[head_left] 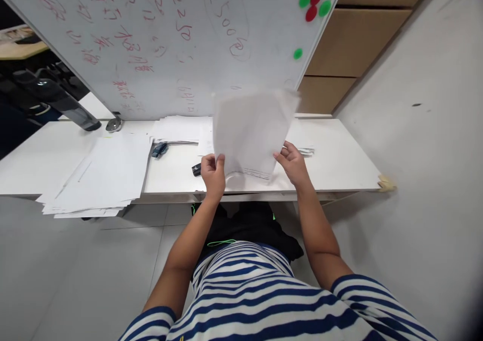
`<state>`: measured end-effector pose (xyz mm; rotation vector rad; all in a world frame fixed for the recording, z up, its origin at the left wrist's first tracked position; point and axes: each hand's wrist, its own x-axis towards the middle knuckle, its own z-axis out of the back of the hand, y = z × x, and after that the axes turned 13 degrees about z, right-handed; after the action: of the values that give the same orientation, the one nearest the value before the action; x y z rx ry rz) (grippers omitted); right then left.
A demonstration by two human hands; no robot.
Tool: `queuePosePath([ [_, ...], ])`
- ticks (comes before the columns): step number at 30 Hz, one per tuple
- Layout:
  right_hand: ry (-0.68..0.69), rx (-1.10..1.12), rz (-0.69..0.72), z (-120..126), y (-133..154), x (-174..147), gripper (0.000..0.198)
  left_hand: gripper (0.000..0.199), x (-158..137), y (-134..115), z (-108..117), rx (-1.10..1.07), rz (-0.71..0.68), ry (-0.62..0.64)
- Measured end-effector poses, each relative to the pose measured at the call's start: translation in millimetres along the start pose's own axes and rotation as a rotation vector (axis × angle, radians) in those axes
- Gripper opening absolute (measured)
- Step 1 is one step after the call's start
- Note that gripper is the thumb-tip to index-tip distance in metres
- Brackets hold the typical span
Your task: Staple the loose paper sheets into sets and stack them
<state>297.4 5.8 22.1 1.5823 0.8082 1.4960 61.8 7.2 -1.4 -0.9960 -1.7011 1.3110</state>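
Observation:
A white sheet of paper (252, 130) is held up over the front of the desk, tilted away from me, with a few printed lines near its lower edge. My left hand (214, 174) pinches its lower left side, thumb on top. On the right side, my right hand (292, 162) grips the edge between thumb and fingers. Whether more than one sheet is held I cannot tell. Just left of my left hand lies a small black object (196, 169), partly hidden by that hand. Behind the raised paper, part of the desk is covered from view.
A loose pile of papers (109, 175) overhangs the front edge of the white desk (354, 165) at left. Farther back are another paper stack (177, 129), a dark stapler-like object (160, 150) and a round metallic item (113, 124). A whiteboard (151, 39) with red writing stands behind.

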Motion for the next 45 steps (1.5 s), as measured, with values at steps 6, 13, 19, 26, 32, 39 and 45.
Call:
queuePosePath([
  [6, -0.013, 0.048, 0.036, -20, -7, -11, 0.049, 0.038, -17, 15, -1, -0.025, 0.013, 0.015],
  [13, -0.045, -0.097, -0.128, -35, -23, -28, 0.044, 0.038, -9, 27, 2, 0.098, 0.357, 0.189],
  [19, -0.151, -0.166, -0.095, -35, -30, -42, 0.048, 0.04, -8, 14, 6, 0.196, 0.177, 0.178],
  [26, -0.051, -0.229, -0.129, -37, -53, -60, 0.051, 0.042, 0, 38, 13, 0.218, 0.258, 0.221],
  [32, 0.032, -0.321, -0.173, -32, -55, -65, 0.049, 0.042, -2, 40, 15, 0.205, 0.297, 0.219],
  [39, -0.365, 0.01, -0.12, -25, -43, -82, 0.042, 0.041, -30, 11, -4, -0.042, 0.441, 0.275],
  [45, -0.347, 0.311, -0.243, -47, -22, -110, 0.037, 0.044, -55, 5, -30, -0.088, 0.545, 0.342],
])
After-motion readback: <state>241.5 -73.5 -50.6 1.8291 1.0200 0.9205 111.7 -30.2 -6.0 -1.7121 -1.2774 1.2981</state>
